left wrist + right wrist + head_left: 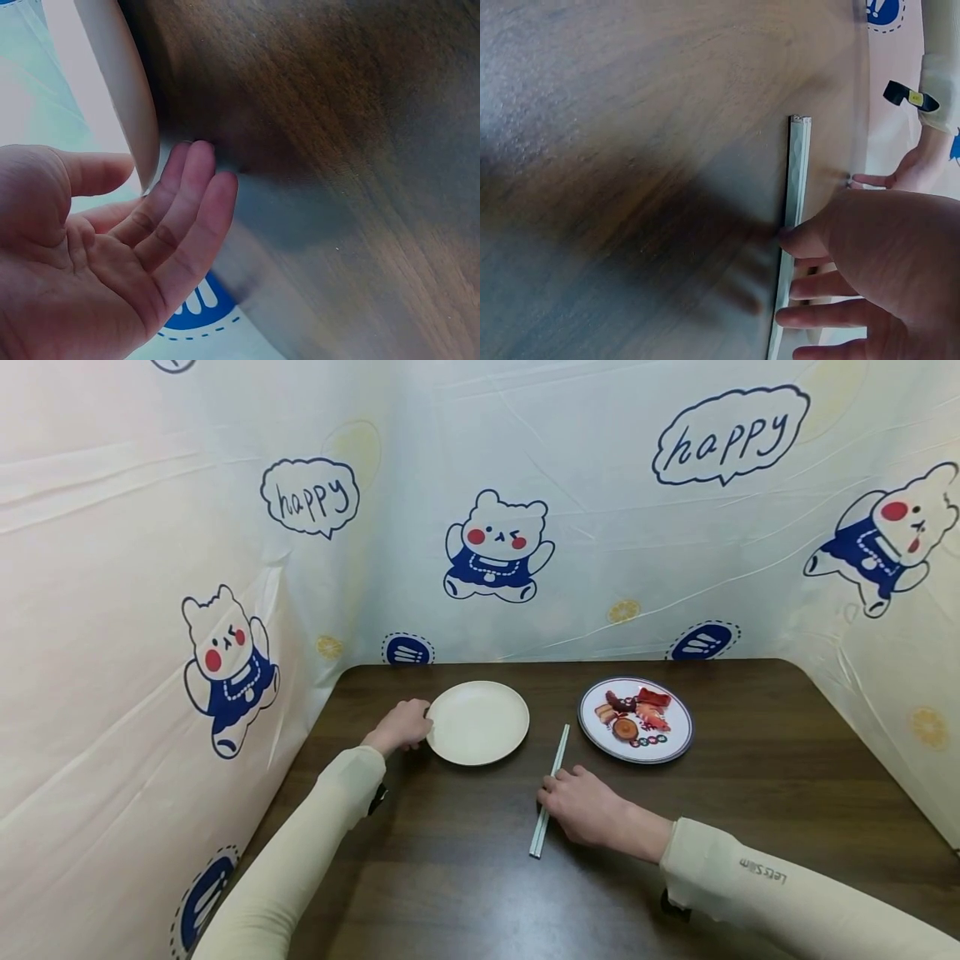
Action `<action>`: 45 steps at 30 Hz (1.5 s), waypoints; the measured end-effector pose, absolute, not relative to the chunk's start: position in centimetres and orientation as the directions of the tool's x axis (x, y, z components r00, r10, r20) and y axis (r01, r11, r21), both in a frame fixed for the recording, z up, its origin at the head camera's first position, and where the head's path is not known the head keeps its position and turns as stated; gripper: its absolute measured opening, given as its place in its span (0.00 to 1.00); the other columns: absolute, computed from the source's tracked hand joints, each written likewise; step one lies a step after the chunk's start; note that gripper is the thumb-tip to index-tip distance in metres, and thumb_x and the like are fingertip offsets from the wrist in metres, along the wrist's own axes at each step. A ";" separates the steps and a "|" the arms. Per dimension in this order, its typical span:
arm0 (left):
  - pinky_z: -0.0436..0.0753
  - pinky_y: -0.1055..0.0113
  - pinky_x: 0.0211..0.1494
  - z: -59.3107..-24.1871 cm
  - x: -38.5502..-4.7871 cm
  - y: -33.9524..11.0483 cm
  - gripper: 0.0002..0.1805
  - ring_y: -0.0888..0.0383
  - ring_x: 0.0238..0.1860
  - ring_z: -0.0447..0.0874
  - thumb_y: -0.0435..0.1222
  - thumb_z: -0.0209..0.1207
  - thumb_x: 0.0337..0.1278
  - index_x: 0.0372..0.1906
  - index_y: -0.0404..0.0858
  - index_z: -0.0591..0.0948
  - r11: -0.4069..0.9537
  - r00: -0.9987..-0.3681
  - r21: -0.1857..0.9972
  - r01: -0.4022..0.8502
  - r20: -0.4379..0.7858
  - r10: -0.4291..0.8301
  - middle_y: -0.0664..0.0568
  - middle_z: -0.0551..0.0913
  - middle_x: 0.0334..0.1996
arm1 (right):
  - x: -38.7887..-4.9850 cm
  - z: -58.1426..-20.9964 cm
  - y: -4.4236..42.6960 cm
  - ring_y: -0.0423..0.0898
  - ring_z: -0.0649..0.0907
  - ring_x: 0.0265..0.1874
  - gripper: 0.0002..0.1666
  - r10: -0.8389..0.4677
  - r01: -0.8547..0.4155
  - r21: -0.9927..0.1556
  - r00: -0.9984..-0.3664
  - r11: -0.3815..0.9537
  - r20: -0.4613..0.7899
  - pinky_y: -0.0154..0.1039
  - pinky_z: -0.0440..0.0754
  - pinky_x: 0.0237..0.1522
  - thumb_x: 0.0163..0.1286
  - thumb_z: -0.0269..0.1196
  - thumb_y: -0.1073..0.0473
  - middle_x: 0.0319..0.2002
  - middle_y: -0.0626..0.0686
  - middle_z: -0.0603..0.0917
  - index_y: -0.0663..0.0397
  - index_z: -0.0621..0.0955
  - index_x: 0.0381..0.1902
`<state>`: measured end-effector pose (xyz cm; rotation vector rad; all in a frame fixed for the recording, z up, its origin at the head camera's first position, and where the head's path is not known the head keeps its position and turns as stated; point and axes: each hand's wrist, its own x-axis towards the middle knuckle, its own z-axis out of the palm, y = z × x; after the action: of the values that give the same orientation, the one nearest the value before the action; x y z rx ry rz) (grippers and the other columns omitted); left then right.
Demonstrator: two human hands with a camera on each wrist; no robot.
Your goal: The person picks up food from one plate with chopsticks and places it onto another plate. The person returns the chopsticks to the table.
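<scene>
My left hand (403, 725) is at the left rim of a plain cream plate (477, 723). In the left wrist view, thumb and index finger pinch the rim of the plate (124, 82), while the other fingers extend beneath it. My right hand (587, 806) holds a pair of pale chopsticks (538, 833) near their middle, thumb and fingertips against them. Lying side by side, the chopsticks slant across the area in front of the two plates. The right wrist view shows one squared end of the chopsticks (800, 131); whether they touch the table cannot be told.
A blue-rimmed plate (637, 753) with pictures or pieces of food on it stands at the back right of the dark wooden table (450, 877). Printed cloth (600, 560) with bears and "happy" bubbles hangs behind the table and along both sides.
</scene>
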<state>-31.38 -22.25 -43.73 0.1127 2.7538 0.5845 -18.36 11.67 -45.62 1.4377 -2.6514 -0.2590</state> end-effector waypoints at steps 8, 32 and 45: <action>0.85 0.62 0.27 -43.8 -31.4 -22.4 0.24 0.47 0.30 0.84 0.34 0.49 0.76 0.71 0.30 0.73 0.911 -0.945 0.412 0.016 -0.292 0.149 0.43 0.82 0.28 | -17.9 -45.7 11.3 0.50 0.82 0.38 0.06 -0.848 -0.822 0.209 -0.520 0.530 0.104 0.45 0.81 0.33 0.67 0.72 0.57 0.35 0.52 0.84 0.50 0.85 0.37; 0.83 0.62 0.27 -43.9 -31.3 -22.4 0.22 0.48 0.28 0.83 0.35 0.50 0.76 0.68 0.30 0.75 0.912 -0.942 0.410 0.012 -0.300 0.147 0.43 0.82 0.30 | -17.5 -46.3 10.0 0.49 0.82 0.33 0.14 -0.823 -0.798 0.208 -0.532 0.566 0.198 0.44 0.80 0.30 0.65 0.74 0.47 0.29 0.49 0.83 0.48 0.84 0.29; 0.84 0.62 0.27 -43.7 -31.4 -22.4 0.23 0.48 0.29 0.83 0.35 0.50 0.75 0.68 0.30 0.74 0.913 -0.941 0.409 0.011 -0.304 0.147 0.43 0.82 0.31 | -18.0 -44.7 9.3 0.48 0.82 0.39 0.10 -0.853 -0.827 0.237 -0.521 0.511 0.023 0.44 0.82 0.35 0.66 0.73 0.51 0.37 0.48 0.85 0.47 0.85 0.40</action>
<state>-31.37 -22.37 -43.68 0.1169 2.7439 0.5834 -17.99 9.33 -44.74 1.4600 -2.6096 -0.2966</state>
